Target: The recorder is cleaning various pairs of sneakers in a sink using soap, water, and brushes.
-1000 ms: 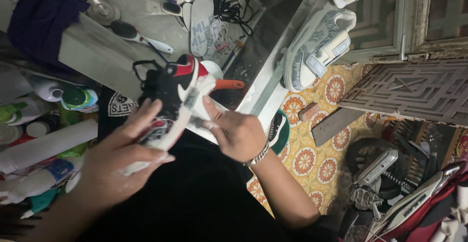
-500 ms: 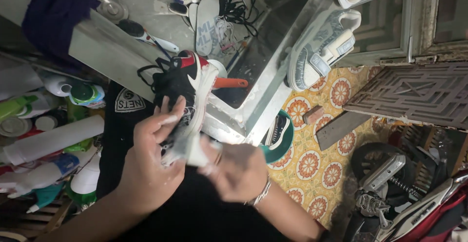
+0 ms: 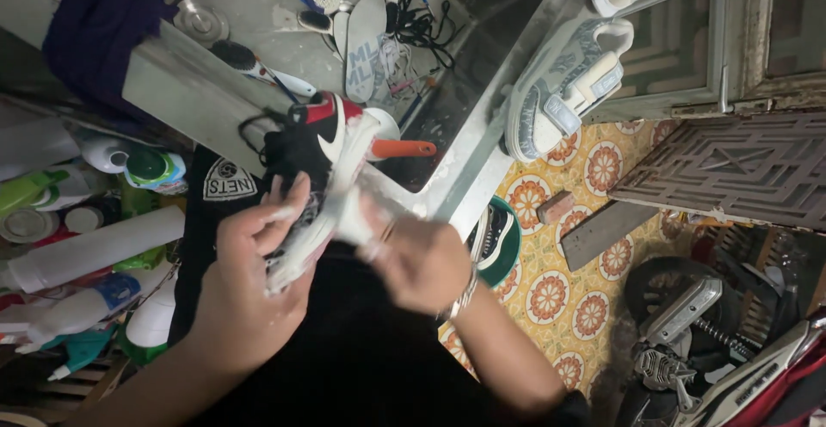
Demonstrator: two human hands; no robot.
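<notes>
My left hand (image 3: 249, 285) grips a black, white and red sneaker (image 3: 320, 165) by its side, sole edge turned toward my right. My right hand (image 3: 422, 264), blurred with motion, presses against the white sole edge of the same sneaker; a bracelet sits on that wrist. Whether the right hand holds a cloth or small tool is hidden. Just behind the sneaker lies a brush with an orange handle (image 3: 404, 147) on the edge of the metal sink (image 3: 482, 135).
The sink holds insoles (image 3: 366, 44), black laces and brushes. A grey-white sneaker (image 3: 564, 87) rests on the sink's right rim. Bottles (image 3: 95, 246) crowd the left side. A green basin with a dark shoe (image 3: 499, 238) sits on the patterned floor; a motorbike (image 3: 714, 341) stands at right.
The view has shifted slightly. My left hand has slid up along the sneaker. My right hand has moved along the sole edge, back and forth.
</notes>
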